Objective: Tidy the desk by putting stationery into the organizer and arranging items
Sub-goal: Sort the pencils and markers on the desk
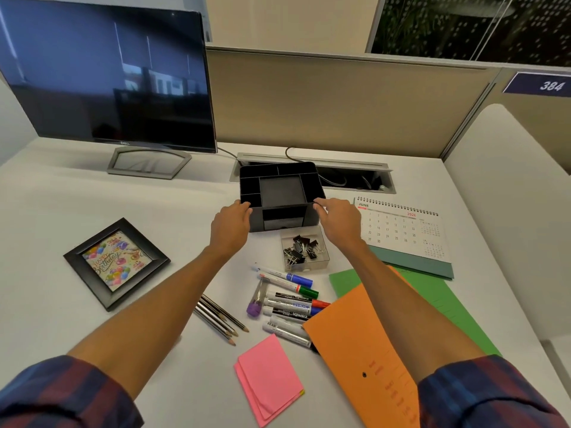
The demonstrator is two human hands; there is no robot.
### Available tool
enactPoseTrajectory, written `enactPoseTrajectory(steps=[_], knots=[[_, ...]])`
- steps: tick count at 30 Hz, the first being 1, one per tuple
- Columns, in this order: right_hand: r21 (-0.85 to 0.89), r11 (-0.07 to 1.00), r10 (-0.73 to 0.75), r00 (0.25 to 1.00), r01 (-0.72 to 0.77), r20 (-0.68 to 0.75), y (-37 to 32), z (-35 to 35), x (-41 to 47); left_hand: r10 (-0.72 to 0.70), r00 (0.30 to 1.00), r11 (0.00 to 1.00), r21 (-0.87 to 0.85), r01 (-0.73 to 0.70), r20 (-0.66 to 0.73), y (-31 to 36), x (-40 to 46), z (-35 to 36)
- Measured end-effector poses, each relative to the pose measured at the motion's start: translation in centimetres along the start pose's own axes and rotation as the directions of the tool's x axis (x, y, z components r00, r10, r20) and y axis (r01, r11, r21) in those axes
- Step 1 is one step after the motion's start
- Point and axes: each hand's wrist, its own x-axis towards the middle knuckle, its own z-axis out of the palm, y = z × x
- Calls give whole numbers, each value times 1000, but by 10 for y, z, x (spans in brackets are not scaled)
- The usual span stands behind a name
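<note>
Task barely begun: your left hand (pixel 231 225) and right hand (pixel 336 222) grip the sides of the empty black plastic compartmented organizer (pixel 281 193) mid-worktop, while markers (pixel 289 299), pencils (pixel 221 318), binder-clip box (pixel 304 248) and pink sticky notes (pixel 268 375) (all loose) await sorting.

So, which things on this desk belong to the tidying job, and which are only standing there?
For the job: the black organizer with both hands on its sides (left hand, right hand), markers, pencils, box of binder clips, pink sticky notes, orange folder, green folder, calendar, photo frame.

Just there: monitor, cable slot.
</note>
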Motion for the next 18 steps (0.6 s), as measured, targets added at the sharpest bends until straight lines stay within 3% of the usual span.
enactPoseTrajectory(steps=[18], knots=[[-340, 940, 47, 998, -35, 28, -12, 5, -1, 14, 994, 999, -31, -11, 109, -10, 37, -6]])
